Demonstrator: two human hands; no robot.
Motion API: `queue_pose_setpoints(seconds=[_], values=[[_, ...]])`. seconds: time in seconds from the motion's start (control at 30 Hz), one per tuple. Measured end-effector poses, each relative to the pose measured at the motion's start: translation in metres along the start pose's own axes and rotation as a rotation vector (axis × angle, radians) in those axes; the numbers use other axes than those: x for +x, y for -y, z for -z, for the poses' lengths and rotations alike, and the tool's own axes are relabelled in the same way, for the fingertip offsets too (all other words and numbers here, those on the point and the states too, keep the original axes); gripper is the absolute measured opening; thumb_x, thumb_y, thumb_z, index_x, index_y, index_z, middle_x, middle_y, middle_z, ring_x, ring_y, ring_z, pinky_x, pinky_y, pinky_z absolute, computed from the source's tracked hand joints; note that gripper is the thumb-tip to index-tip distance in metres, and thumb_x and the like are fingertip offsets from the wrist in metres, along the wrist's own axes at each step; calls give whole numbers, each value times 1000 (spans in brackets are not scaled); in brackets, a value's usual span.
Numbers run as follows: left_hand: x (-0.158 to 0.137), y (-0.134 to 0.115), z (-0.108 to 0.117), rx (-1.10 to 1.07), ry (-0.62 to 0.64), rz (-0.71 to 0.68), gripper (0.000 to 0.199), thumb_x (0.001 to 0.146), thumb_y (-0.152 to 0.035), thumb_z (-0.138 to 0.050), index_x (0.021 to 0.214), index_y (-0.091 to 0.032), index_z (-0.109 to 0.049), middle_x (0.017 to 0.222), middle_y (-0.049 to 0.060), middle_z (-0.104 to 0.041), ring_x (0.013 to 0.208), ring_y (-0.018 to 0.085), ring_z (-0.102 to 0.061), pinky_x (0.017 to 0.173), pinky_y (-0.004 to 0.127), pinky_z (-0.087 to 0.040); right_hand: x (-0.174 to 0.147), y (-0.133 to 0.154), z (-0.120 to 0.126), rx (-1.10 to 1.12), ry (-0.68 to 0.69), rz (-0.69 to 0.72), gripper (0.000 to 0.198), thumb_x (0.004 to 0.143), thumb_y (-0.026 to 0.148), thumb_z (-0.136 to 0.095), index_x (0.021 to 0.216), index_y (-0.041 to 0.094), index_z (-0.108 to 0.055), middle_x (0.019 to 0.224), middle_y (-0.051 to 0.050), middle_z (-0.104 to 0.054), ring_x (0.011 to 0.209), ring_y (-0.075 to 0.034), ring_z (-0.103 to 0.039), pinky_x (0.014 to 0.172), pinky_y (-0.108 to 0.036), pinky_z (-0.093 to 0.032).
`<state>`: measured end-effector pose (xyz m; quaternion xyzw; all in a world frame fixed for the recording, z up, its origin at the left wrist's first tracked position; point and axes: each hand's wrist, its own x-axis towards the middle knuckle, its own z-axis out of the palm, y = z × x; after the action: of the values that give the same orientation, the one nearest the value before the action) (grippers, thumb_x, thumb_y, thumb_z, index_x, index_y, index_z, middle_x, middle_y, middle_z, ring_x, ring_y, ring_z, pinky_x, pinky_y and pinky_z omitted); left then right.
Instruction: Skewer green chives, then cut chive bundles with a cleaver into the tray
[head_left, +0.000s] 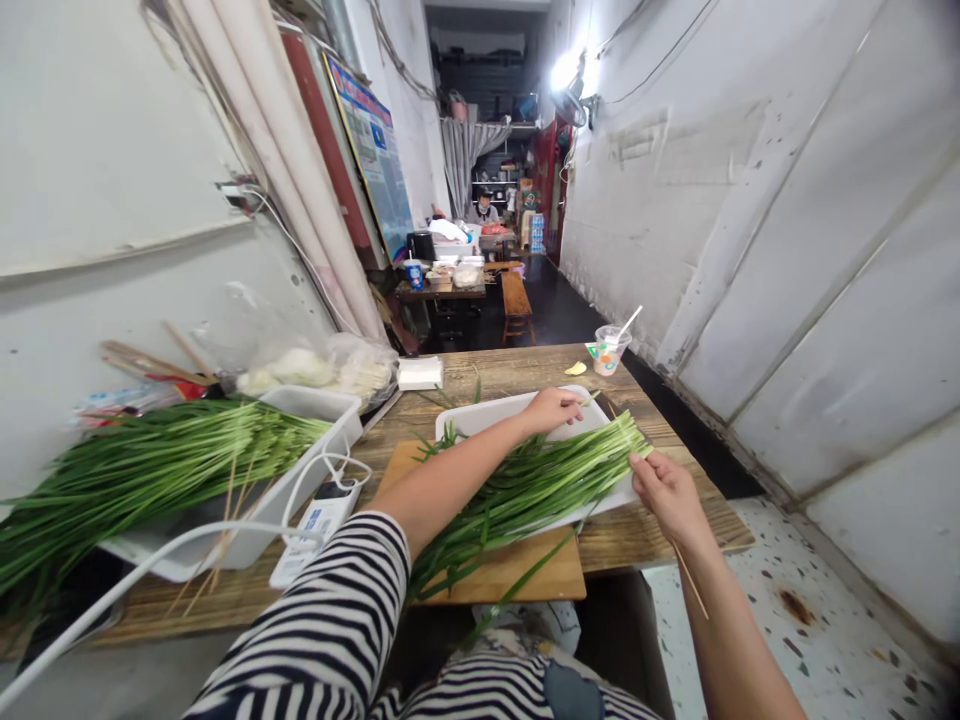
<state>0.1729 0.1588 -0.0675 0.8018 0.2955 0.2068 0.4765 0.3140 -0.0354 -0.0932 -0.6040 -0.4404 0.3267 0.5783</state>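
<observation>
A thick bundle of garlic chives (525, 480) lies across a white tray (491, 412), pale cut ends toward the right and leaves spilling off its left front. My left hand (553, 410) reaches over the bundle, fingers curled, with a short chive stalk (590, 398) at the fingertips. At the pale ends is my right hand (667, 490), its thumb and finger pinched together against them. A thin bamboo skewer (691, 582) sticks out below that hand, along the wrist. Under the tray's left and front sides lies a wooden board (517, 580).
More chives (172, 450) fill a white bin (300, 490) on the left, with loose skewers (225, 520) against it. A white power strip (319, 535) and cable lie beside it. A plastic cup (609, 352) stands at the far right corner. Someone (484, 208) sits at the back.
</observation>
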Motion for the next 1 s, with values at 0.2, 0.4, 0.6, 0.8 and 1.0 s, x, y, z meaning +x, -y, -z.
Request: queue_pose_setpoints(seconds=[0.2, 0.4, 0.6, 0.8, 1.0], values=[[-6, -25, -16, -347, 14, 68, 25, 83, -26, -63, 100, -10, -70, 85, 8, -73, 54, 4, -55, 51, 16, -39, 1, 6, -2, -2, 18, 5, 50, 78, 63, -62, 61, 20, -41, 45, 7, -35, 40, -5, -23, 37, -20, -15], [-9, -40, -21, -460, -45, 168, 15, 81, -20, -67, 91, -9, -71, 87, 8, -73, 55, 4, -58, 50, 16, -41, 0, 8, -2, 15, 25, -12, 50, 77, 64, -62, 62, 20, -42, 45, 8, -35, 39, -4, -22, 36, -19, -15], [-11, -44, -24, -526, -69, 222, 13, 79, -15, -69, 91, -10, -71, 78, 6, -72, 58, 7, -60, 57, 19, -47, -2, 16, -4, 19, 14, -26, 51, 74, 65, -64, 63, 21, -41, 44, 8, -34, 38, -4, -23, 37, -20, -15], [-11, -43, -23, -525, -60, 216, 14, 81, -14, -68, 94, -10, -71, 75, 5, -71, 58, 7, -60, 57, 19, -47, 0, 12, -3, 10, 15, -16, 50, 76, 64, -62, 61, 21, -41, 44, 8, -34, 38, -4, -22, 36, -20, -15], [-11, -41, -23, -518, -47, 217, 14, 80, -15, -69, 94, -11, -72, 77, 6, -72, 59, 7, -60, 58, 20, -47, 1, 4, -1, 11, 12, -7, 50, 77, 63, -62, 60, 20, -42, 45, 7, -35, 39, -4, -23, 37, -19, -15]])
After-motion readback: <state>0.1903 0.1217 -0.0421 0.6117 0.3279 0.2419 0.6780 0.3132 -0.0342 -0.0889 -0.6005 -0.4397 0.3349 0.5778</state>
